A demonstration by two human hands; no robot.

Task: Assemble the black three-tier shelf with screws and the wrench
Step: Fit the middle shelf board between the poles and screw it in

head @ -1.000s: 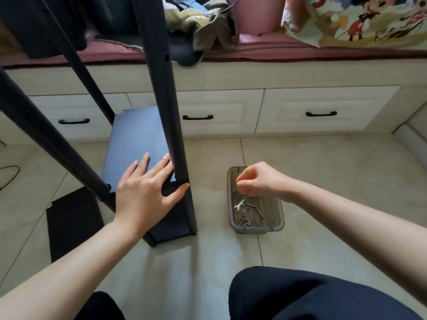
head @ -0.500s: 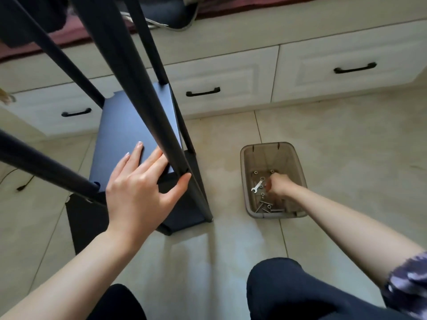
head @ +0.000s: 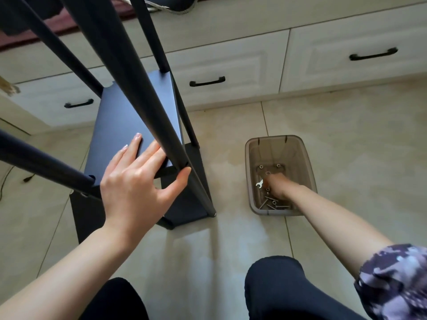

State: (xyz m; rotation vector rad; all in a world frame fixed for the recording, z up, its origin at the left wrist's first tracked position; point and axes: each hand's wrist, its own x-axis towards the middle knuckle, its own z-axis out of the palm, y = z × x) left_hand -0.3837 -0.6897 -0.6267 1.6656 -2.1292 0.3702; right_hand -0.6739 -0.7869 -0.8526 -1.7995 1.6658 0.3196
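The black shelf frame stands on the tiled floor with long black poles [head: 129, 72] rising toward me. My left hand [head: 138, 185] lies flat on a black shelf board [head: 129, 116], fingers spread, thumb against the near pole. A lower board [head: 184, 204] sits beneath it at floor level. To the right is a brown translucent bin [head: 307, 162] holding a small silver wrench [head: 260, 183] and loose screws [head: 273, 203]. My right hand [head: 276, 187] reaches down into the bin beside the wrench. Its fingertips are hidden among the hardware.
White drawers with black handles [head: 346, 58] run along the back under a bench. Another black panel [head: 85, 218] lies on the floor left of the frame. A thin cable [head: 13, 179] trails at the far left. My knees [head: 288, 289] are at the bottom edge.
My right hand has dropped from above the bin down into it, next to the wrench. The view has tilted downward. My left hand stays on the shelf board.
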